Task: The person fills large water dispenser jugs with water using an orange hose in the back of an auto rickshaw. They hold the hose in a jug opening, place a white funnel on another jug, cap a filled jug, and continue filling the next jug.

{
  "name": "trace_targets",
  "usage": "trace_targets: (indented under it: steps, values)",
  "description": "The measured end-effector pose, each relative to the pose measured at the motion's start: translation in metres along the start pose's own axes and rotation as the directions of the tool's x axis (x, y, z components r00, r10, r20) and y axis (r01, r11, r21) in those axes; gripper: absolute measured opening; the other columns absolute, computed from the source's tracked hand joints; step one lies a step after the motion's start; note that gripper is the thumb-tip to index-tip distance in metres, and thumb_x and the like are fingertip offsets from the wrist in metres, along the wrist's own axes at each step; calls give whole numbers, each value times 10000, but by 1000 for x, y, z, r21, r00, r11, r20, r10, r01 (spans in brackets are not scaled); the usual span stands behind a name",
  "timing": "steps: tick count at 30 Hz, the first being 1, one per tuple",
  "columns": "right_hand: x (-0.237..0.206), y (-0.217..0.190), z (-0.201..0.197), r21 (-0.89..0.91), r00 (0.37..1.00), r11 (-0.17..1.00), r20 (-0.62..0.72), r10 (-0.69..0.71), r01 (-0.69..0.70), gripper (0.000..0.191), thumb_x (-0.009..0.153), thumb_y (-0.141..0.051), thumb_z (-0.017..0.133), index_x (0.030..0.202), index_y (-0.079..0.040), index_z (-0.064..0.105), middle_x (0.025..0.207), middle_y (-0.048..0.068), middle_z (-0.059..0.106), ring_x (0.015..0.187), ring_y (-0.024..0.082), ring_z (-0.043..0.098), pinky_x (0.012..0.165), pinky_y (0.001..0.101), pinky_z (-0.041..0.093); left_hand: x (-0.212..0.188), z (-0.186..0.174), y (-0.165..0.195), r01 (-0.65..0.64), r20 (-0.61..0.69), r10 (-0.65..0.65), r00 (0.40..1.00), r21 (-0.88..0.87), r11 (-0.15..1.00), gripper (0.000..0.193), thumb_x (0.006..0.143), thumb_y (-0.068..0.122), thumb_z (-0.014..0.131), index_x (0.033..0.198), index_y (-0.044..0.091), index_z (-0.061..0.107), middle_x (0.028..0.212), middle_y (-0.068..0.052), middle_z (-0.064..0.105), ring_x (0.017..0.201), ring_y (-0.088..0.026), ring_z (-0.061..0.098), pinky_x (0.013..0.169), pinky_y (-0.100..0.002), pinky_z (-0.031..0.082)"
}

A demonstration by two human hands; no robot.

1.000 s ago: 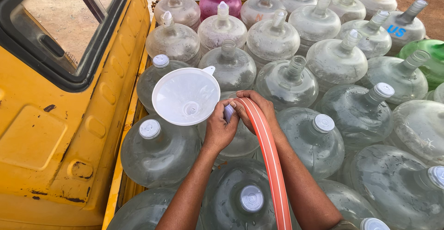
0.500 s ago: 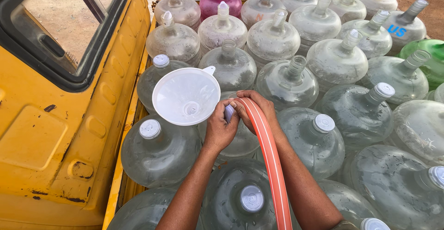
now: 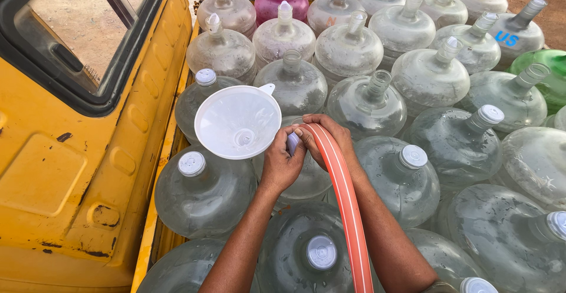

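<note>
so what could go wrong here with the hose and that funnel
The orange hose only lies over the right hand, so it could slip off and spill across the jugs. The white funnel looks tilted and loosely set beside the left hand; it may tip. The small cap pinched between both hands could drop between bottles.

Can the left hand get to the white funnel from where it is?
Probably yes: the left hand sits right beside the white funnel, nothing between them. Its fingers are busy on a small white cap, though.
</note>
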State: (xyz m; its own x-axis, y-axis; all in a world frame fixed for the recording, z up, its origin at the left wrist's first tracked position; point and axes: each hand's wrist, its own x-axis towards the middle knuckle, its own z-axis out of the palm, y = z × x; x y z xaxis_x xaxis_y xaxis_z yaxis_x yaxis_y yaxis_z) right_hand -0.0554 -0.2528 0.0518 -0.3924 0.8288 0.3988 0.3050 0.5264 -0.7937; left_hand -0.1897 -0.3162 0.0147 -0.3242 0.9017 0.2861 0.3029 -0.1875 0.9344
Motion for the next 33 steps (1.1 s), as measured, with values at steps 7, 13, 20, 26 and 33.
trace_targets:
  steps: [7,13,20,26,33]
  values:
    - [0,-2,-1,5,1000,1000,-17,-26,26,369,916,-260,780,1181,-21,687,1089,125,788,1037,219,780,874,339,620,1,0,0,-17,-5,17,1000,-2,1000,344,981,229,666,1262,38,612,1090,-133,712,935,-202,722,791,-361,585]
    - [0,-1,-1,15,1000,1000,-11,-20,20,371,921,-265,777,1183,-20,683,1093,123,786,1040,217,779,876,335,623,1,0,2,-3,1,3,1000,-6,1000,351,978,238,663,1264,40,614,1083,-132,711,926,-198,718,786,-355,584]
    - [0,0,0,21,1000,1000,-10,-22,22,375,920,-266,778,1187,-20,681,1101,128,785,1049,219,776,882,339,624,1,-1,3,-2,-1,2,1000,-14,1000,357,981,247,669,1264,35,617,1085,-135,713,943,-199,716,805,-353,579]
    - [0,0,0,7,1000,1000,-6,-16,16,378,919,-274,776,1186,-22,679,1102,130,783,1052,226,774,881,343,625,1,-1,3,-40,-13,40,999,-14,999,354,981,236,670,1265,31,617,1101,-136,712,953,-197,714,808,-352,579]
    - [0,-1,0,6,1000,1000,-3,10,-10,377,916,-275,773,1183,-27,680,1077,126,789,1036,224,782,876,340,626,1,-3,5,3,14,-3,1000,-14,1000,345,986,237,661,1266,41,616,1074,-122,705,907,-179,705,769,-347,578]
